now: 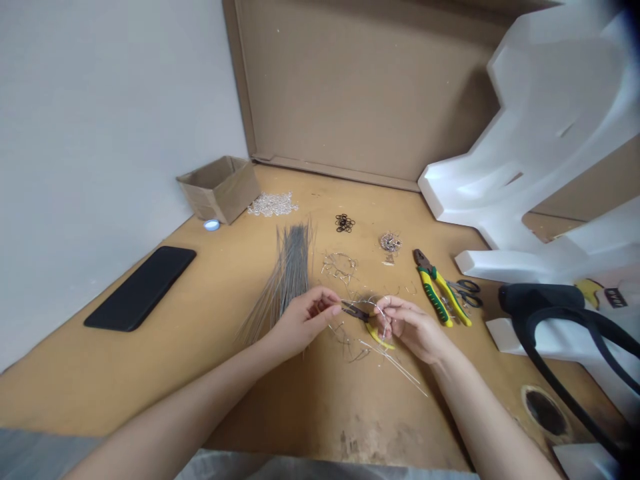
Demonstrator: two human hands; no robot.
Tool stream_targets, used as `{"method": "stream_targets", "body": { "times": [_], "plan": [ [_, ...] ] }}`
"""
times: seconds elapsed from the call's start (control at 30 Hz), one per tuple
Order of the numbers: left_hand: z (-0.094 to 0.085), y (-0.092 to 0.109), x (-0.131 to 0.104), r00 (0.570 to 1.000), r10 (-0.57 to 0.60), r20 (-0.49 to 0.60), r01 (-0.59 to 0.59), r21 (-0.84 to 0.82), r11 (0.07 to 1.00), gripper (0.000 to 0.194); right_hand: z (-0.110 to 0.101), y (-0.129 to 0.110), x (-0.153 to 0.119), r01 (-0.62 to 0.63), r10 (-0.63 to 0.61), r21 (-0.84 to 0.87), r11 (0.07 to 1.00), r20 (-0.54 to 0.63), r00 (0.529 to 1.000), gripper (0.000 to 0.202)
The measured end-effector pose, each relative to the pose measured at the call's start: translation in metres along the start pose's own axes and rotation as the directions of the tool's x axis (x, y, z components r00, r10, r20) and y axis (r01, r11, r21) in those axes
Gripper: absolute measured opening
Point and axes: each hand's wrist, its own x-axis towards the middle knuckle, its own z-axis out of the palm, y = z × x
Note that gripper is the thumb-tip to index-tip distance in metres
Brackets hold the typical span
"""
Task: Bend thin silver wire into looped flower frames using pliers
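Note:
A thin bent wire (367,302) spans the gap between my two hands. My left hand (305,320) pinches its left end, just right of a bundle of straight grey wires (295,263). My right hand (410,327) has its fingers closed on the curved right part of the wire. Small pliers with yellow handles (381,339) lie beneath, their dark jaws between the hands and partly hidden. Wire scraps (345,340) and a few straight wires (397,369) are on the table just below the hands.
Behind are a cardboard box (227,197), clear beads (273,204), black rings (345,223) and a coiled wire pile (390,242). Green-yellow pliers (440,290) and scissors (467,292) lie right, near white foam (465,180) and a black-framed object (530,320). A black phone (143,287) lies left.

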Motion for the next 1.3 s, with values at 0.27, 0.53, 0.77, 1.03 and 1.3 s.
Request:
{"method": "stream_targets", "body": {
  "times": [0.27,0.53,0.77,1.03,1.3],
  "plan": [
    [-0.004,-0.0015,0.0021,0.985,-0.097,0.142,0.129,-0.243,0.961,0.02,-0.0032,-0.004,-0.0001,0.069,-0.071,0.065,0.995,0.021,0.997,0.013],
    [-0.0012,-0.002,0.0025,0.983,-0.134,0.122,0.165,-0.293,0.942,0.02,-0.0043,-0.0006,0.0017,0.089,-0.095,0.123,0.988,0.045,0.994,0.014],
    [-0.0007,-0.0014,0.0019,0.982,-0.151,0.117,0.179,-0.292,0.94,0.018,-0.0032,-0.0013,0.0018,0.075,-0.08,0.124,0.989,0.03,0.996,0.012],
    [-0.0019,0.0015,0.0033,0.986,-0.137,0.092,0.159,-0.293,0.943,0.019,-0.002,-0.0025,0.0017,0.077,-0.08,0.106,0.991,0.024,0.997,0.011],
    [-0.0038,-0.0003,0.0018,0.993,-0.105,0.062,0.119,-0.291,0.949,0.019,-0.0025,0.0036,0.0029,0.088,-0.088,-0.019,0.996,-0.001,0.996,0.013]
  ]
}}
